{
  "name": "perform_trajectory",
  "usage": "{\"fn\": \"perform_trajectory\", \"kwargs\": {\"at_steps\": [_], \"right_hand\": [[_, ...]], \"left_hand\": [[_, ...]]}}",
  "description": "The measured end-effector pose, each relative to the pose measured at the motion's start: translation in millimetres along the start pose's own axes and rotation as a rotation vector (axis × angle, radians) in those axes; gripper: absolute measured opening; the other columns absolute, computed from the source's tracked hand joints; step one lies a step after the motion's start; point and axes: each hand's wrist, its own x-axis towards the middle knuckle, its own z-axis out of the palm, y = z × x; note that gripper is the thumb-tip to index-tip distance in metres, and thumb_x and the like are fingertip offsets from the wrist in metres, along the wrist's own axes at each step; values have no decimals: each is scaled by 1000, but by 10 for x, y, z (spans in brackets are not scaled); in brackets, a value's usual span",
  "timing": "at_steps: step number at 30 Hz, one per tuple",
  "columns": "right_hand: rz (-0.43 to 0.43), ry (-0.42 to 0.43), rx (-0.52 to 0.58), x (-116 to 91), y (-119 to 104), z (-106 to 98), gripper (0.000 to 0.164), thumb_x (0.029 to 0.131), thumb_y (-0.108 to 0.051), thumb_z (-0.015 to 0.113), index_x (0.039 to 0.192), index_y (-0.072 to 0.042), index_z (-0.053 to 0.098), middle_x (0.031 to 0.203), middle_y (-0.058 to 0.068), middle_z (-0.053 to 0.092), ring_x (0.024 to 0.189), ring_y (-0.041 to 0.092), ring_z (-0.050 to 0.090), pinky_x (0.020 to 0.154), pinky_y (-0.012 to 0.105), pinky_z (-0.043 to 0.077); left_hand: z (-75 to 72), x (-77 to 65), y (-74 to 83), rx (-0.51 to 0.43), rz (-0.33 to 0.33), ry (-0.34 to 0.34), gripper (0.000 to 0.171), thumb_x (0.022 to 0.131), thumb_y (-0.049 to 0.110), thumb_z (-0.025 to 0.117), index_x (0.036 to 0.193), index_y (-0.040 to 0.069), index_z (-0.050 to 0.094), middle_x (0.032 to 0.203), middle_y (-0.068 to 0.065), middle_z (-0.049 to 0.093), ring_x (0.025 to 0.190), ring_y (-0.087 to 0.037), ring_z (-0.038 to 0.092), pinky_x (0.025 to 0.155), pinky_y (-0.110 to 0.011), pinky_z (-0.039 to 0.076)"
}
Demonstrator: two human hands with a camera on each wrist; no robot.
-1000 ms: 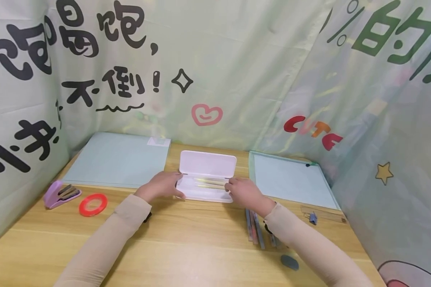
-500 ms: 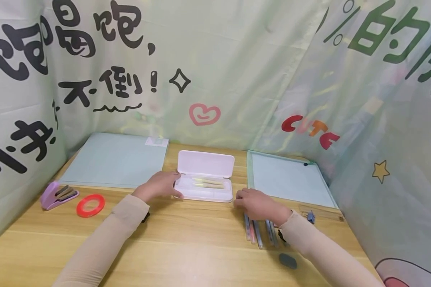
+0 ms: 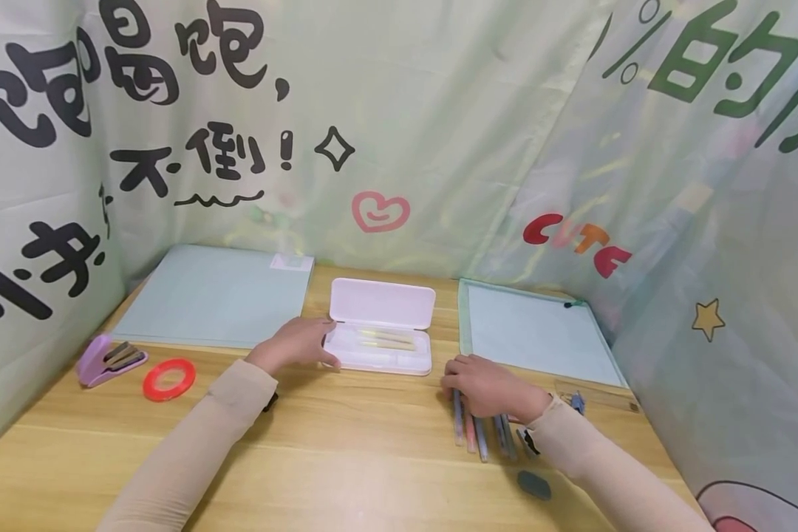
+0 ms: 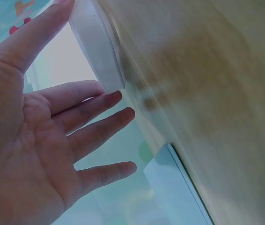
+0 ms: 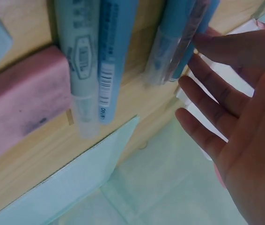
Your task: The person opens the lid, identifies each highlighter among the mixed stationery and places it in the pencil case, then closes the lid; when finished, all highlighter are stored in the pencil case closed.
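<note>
A pale lilac pencil case (image 3: pixel 380 362) lies with its lid up, and several slim yellowish pencils (image 3: pixel 389 341) rest inside. My left hand (image 3: pixel 295 346) holds the case's left end, thumb at the front corner and index finger at the back; its other fingers extend straight in the left wrist view. My right hand (image 3: pixel 485 384) is over the far ends of a row of pens (image 3: pixel 481 440). In the right wrist view its thumb and fingertips are right at a cluster of blue and brown pens (image 5: pixel 179 33), fingers loosely bent. A pink block (image 5: pixel 25 103) lies beyond other pens.
A purple stapler-like item (image 3: pixel 100 362) and a red tape ring (image 3: pixel 169 380) lie on the left. Pale blue folders (image 3: pixel 219 295) stand flat behind; a zip pouch (image 3: pixel 532 325) is at back right. A clear ruler (image 3: pixel 612 399), a blue clip (image 3: pixel 577 403) and a dark oval object (image 3: pixel 534 485) lie right.
My right hand has left the pencils in the case and moved right and nearer, over the loose pens. My left hand keeps its place at the case.
</note>
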Motion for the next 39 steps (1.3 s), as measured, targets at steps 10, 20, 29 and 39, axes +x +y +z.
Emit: {"fn": "perform_trajectory", "kwargs": {"at_steps": [10, 20, 29, 39], "right_hand": [[-32, 58, -24, 88, -3, 51, 13, 74, -17, 67, 83, -23, 59, 83, -9, 49, 76, 12, 45, 70, 31, 40], [21, 177, -13, 358, 55, -156, 17, 73, -20, 70, 84, -20, 57, 83, -6, 49, 64, 6, 44, 55, 24, 42], [181, 217, -28, 766, 133, -140, 11, 81, -21, 60, 92, -19, 59, 91, -4, 48, 48, 3, 38, 39, 19, 32], [242, 222, -124, 1148, 144, 63, 6, 81, -21, 58, 84, -16, 59, 75, -4, 45, 49, 8, 41, 39, 24, 35]], "left_hand": [[-2, -10, -6, -8, 8, 1, 96, 61, 67, 57, 133, 7, 35, 134, -8, 35, 121, -27, 33, 95, -43, 29], [-37, -37, 15, -16, 10, 7, 96, 61, 67, 57, 133, 7, 36, 134, -8, 36, 120, -27, 33, 94, -42, 30], [-47, -39, 25, -15, -11, -1, 98, 60, 67, 58, 133, 7, 35, 135, -6, 35, 120, -26, 33, 95, -41, 30], [-24, -41, 11, -8, -7, 8, 97, 60, 66, 59, 133, 7, 35, 134, -6, 36, 120, -25, 34, 95, -39, 30]]}}
